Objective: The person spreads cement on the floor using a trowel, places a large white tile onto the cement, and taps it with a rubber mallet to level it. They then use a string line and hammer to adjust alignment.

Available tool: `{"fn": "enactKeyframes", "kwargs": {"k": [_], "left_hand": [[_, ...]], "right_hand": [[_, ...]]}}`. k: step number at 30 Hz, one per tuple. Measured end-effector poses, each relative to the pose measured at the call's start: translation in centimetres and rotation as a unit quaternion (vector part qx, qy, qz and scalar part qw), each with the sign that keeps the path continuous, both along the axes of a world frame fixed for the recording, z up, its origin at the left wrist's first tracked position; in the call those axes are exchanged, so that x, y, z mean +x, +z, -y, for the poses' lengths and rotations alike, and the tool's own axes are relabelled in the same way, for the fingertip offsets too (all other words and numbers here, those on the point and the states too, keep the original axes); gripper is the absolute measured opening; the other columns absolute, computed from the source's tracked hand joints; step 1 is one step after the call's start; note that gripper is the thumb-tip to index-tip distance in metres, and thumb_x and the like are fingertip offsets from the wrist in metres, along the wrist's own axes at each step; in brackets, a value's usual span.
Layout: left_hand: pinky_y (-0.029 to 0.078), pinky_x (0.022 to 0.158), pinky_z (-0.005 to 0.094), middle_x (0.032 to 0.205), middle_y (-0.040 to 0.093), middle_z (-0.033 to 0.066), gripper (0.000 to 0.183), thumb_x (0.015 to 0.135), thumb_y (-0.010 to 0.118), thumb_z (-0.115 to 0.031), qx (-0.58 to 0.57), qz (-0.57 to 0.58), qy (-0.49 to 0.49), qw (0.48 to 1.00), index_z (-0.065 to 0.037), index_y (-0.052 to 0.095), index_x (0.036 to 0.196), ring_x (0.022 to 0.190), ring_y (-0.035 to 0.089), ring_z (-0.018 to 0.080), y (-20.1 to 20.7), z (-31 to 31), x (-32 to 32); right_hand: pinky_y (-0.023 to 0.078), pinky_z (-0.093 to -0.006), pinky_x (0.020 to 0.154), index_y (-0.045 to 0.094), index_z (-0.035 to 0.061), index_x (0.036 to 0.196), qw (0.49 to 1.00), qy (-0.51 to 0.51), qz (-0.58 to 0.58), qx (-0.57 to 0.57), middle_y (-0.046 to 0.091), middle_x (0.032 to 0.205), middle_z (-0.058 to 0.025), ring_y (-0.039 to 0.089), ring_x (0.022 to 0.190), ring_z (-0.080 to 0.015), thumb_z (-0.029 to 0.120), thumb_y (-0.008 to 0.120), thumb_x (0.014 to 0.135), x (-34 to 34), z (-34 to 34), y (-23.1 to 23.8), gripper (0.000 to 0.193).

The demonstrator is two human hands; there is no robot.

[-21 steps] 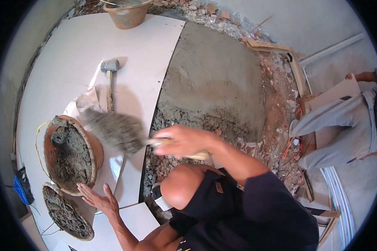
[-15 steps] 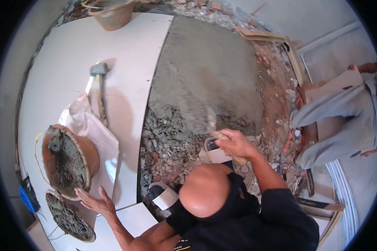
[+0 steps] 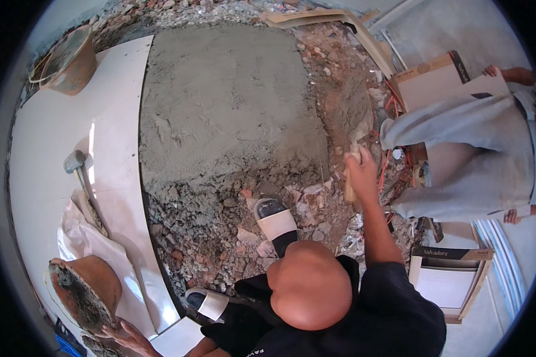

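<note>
"Across from the mortar bed (image 3: 226, 107) to the rubble (image 3: 321, 80) on its right: that's where my trowel (image 3: 352, 113) has swung since a moment ago, carried by my right hand (image 3: 363, 171)."

"So where does the blade (image 3: 354, 98) lie now?"

"Out over the reddish rubble, near the co-worker's trouser leg (image 3: 458, 119). I can't tell whether it touches down."

"How are you holding it?"

"Fingers wrapped around the wooden handle (image 3: 348, 189). That's the place to take hold: the blade looks stiff, and its mortar-coloured face would probably be slippery. Light enough for one hand, I'd judge, though a wet load would drag the tip down."

"And your left?"

"My left hand (image 3: 131, 338) has its fingers outstretched at the rim of the bucket (image 3: 106, 282), gripping nothing that I can see; whether they press, I can't tell. With mortar (image 3: 80, 297) inside, I'd expect that bucket to be heavy."
</note>
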State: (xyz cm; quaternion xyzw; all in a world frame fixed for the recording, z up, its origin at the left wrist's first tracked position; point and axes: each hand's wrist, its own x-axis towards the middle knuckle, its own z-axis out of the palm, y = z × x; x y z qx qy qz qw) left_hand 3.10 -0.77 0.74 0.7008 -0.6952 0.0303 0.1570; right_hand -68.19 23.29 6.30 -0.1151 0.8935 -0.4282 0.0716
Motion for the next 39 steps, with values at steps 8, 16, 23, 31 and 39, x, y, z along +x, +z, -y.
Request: {"fn": "enactKeyframes", "kwargs": {"k": [8, 16, 23, 31, 39], "left_hand": [[0.049, 0.086, 0.0519, 0.124, 0.048, 0.0376, 0.091, 0.086, 0.065, -0.048, -0.09, 0.136, -0.095, 0.982, 0.005, 0.019, 0.144, 0.099, 0.06, 0.0431, 2.5, -1.6, -4.7], [0.044, 0.092, 0.0509, 0.13, 0.045, 0.0346, 0.088, 0.088, 0.063, -0.048, 0.071, 0.123, 0.014, 0.99, 0.002, 0.019, 0.146, 0.107, 0.055, 0.043, -0.4, -5.1, -5.7], [0.04, 0.098, 0.0499, 0.135, 0.042, 0.0319, 0.085, 0.09, 0.061, -0.048, 0.17, 0.132, 0.11, 0.97, -0.001, 0.02, 0.148, 0.114, 0.051, 0.043, -1.3, -8.4, -6.0], [0.036, 0.104, 0.0488, 0.141, 0.038, 0.0288, 0.082, 0.091, 0.058, -0.048, 0.209, 0.124, 0.149, 0.959, -0.005, 0.02, 0.149, 0.122, 0.046, 0.0429, -0.8, -9.3, -4.5], [0.031, 0.11, 0.0478, 0.147, 0.035, 0.0258, 0.079, 0.093, 0.056, -0.048, 0.219, 0.116, 0.155, 0.956, -0.008, 0.021, 0.151, 0.13, 0.041, 0.0428, -2.0, -10.2, -1.0]], "right_hand": [[0.047, -0.0483, 0.085, 0.05, -0.0025, 0.123, 0.986, -0.056, -0.075, 0.136, 0.065, 0.1, -0.0268, 0.062, 0.097, -0.0442, 0.029, 0.061, 0.087, -4.7, 5.4, -10.8, 0.049], [0.048, -0.0506, 0.078, 0.06, 0.0051, 0.107, 0.912, 0.191, -0.01, 0.363, 0.065, 0.097, -0.0258, 0.063, 0.091, -0.044, 0.05, 0.051, 0.092, -17.6, -1.0, -5.3, 0.048], [0.049, -0.0518, 0.076, 0.064, 0.0046, 0.096, 0.831, 0.299, -0.094, 0.46, 0.067, 0.094, -0.0232, 0.064, 0.088, -0.0425, 0.057, 0.042, 0.094, -29.1, 6.6, -10.2, 0.057], [0.039, -0.0369, 0.047, 0.061, 0.0026, 0.087, 0.914, 0.167, 0.258, 0.264, 0.054, 0.067, -0.0077, 0.049, 0.054, -0.0178, 0.054, 0.055, 0.092, -35.8, 13.7, -9.8, 0.051], [0.042, -0.0279, 0.042, 0.058, 0.0034, 0.078, 0.874, 0.142, 0.405, 0.228, 0.052, 0.058, -0.0035, 0.05, 0.046, -0.0128, 0.055, 0.057, 0.091, -19.9, 4.1, -9.1, 0.053]]}}
